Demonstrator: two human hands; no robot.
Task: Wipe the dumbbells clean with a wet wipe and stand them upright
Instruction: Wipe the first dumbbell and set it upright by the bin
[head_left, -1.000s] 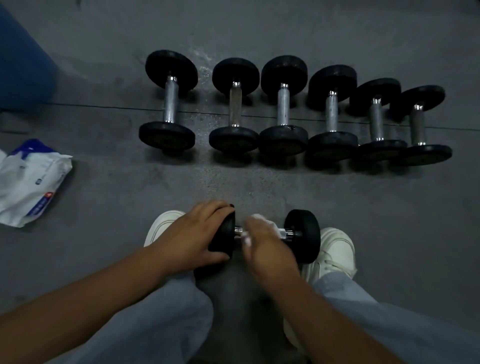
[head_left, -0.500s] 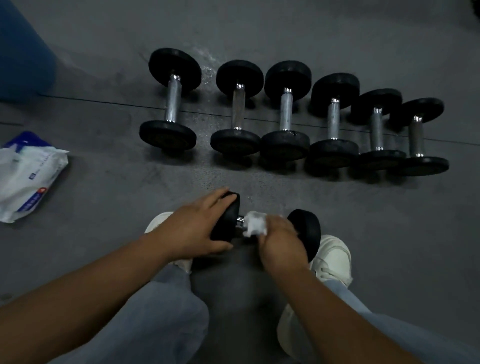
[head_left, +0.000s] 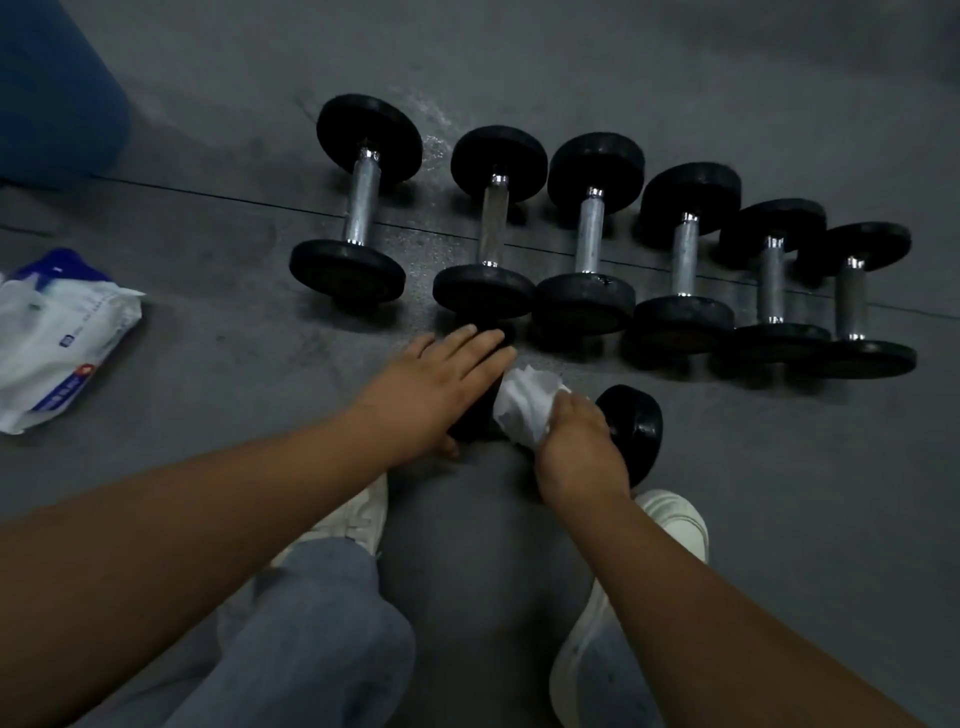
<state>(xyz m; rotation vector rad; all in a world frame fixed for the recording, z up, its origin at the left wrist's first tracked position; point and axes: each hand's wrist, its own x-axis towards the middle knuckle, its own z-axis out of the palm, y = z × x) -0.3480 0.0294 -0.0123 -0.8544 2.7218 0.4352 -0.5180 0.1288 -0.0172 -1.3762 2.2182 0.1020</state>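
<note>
Looking at your left hand (head_left: 436, 389), the big change from a second ago is that the fingers (head_left: 480, 345) aren't hooked over the left head of the dumbbell (head_left: 636, 426) anymore. They lie out straight and flat across it, pressing it down onto the floor (head_left: 779, 493) rather than gripping. Your right hand (head_left: 579, 449) is clamped round the wet wipe (head_left: 524, 405), which is bunched around the handle. A lot more of the wipe shows now, puffed out right against that left head, where a second ago it was mostly hidden under your hand. So my read is you're scrubbing along the bar and you've hit the left end of the stroke. The dumbbell itself lies on its side just ahead of your white shoes (head_left: 675, 519), near the row of six other dumbbells (head_left: 589, 234), which all lie flat too, none standing on a head. I'd guess the two black heads are yet to get the wipe before this one can be stood up. A flat palm probably won't stop it rolling as well as the hooked grip did, so watch that. The pack of wipes (head_left: 57, 332) sits on the floor well off to your left if this one dries out.
</note>
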